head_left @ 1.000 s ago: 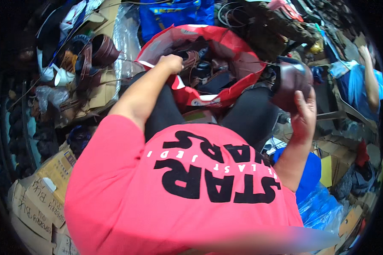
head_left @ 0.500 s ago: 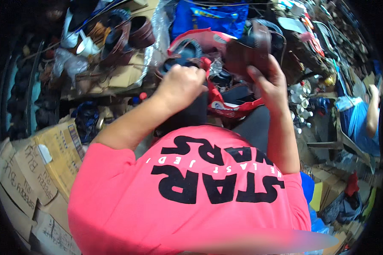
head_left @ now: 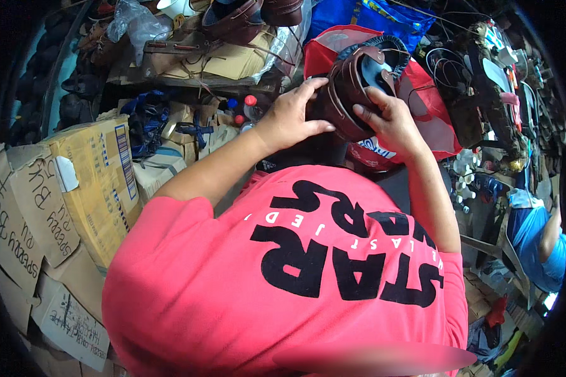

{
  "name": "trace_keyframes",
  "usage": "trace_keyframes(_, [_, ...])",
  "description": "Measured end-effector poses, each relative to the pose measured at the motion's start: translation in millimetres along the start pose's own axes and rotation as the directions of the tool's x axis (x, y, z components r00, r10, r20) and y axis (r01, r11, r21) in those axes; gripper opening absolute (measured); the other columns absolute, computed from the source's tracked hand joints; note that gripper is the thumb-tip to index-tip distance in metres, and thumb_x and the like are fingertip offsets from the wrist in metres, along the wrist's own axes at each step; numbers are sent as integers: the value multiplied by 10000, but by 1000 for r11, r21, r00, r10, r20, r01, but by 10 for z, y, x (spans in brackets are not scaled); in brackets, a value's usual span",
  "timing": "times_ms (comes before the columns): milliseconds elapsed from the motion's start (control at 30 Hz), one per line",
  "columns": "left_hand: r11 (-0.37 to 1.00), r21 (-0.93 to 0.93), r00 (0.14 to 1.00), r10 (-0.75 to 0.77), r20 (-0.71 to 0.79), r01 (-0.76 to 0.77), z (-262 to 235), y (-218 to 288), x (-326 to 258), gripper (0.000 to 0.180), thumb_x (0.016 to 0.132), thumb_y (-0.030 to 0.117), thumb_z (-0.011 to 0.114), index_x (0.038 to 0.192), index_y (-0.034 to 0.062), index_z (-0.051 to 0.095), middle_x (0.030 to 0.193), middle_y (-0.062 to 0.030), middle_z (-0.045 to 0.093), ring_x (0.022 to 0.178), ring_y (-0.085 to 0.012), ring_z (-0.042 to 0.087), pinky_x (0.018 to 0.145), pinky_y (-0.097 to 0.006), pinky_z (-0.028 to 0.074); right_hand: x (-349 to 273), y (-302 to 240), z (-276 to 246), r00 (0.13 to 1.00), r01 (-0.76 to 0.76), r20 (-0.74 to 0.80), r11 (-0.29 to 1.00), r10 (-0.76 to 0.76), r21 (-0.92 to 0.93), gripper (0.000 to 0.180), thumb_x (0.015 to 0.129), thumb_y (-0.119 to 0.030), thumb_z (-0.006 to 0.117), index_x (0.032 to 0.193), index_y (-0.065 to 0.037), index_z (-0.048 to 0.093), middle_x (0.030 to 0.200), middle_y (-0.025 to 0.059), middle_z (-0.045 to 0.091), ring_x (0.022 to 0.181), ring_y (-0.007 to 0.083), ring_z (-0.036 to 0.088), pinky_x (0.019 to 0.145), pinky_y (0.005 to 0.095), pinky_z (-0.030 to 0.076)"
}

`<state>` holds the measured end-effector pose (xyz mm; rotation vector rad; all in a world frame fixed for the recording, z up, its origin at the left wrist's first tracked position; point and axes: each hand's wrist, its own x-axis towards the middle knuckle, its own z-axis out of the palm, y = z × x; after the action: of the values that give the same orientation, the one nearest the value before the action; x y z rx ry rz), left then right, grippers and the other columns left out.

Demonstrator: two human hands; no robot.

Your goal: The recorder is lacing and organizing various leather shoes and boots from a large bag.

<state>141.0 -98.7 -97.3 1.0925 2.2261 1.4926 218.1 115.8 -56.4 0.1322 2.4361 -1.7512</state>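
Observation:
In front of my chest I hold a dark brown leather boat shoe with laces along its side. My left hand is at its left end, thumb and fingers curved around it. My right hand grips the right side, thumb and fingers bent on the leather near the opening. A blue-grey inside shows in the shoe opening just beyond; I cannot tell whether that belongs to a second shoe pressed against the first. Behind lies an open red bag with a white print.
Other brown shoes sit on a bench at the upper left beside clear plastic and tan sheets. Cardboard boxes stand at left. Small white bottles cluster at right. Farther right is another person in blue.
My left hand has opened from a closed fist and come onto the shoe. My right hand has brought the shoe down and toward the left hand. The whole view has shifted.

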Motion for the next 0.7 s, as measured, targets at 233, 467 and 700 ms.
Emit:
trace_keyframes(233, [997, -4, 983, -82, 164, 83, -233, 28, 281, 574, 745, 280, 740, 1226, 67, 512, 1113, -135, 560, 991, -191, 551, 822, -313, 439, -192, -5, 80, 983, 182, 44, 915, -179, -359, 459, 643, -263, 804, 980, -38, 591, 882, 161, 630, 877, 381, 594, 764, 422, 463])
trace_keyframes(467, [984, 0, 969, -178, 174, 180, 267, -352, 1265, 776, 880, 663, 367, 1211, -12, 556, 1291, -223, 496, 1183, -270, 462, 1047, -339, 294, -174, -43, 66, 972, 166, 201, 964, -124, -209, 365, 646, -99, 761, 978, -44, 618, 871, 138, 648, 843, 317, 630, 754, 363, 476])
trace_keyframes(700, [629, -590, 863, -356, 359, 506, 595, -344, 1401, 622, 918, 499, 495, 1136, -81, 552, 961, -114, 664, 845, -141, 619, 748, -263, 493, -295, -15, 73, 936, 350, 223, 788, -273, -507, 342, 689, -187, 726, 993, -102, 594, 883, 97, 624, 884, 305, 583, 789, 404, 413])
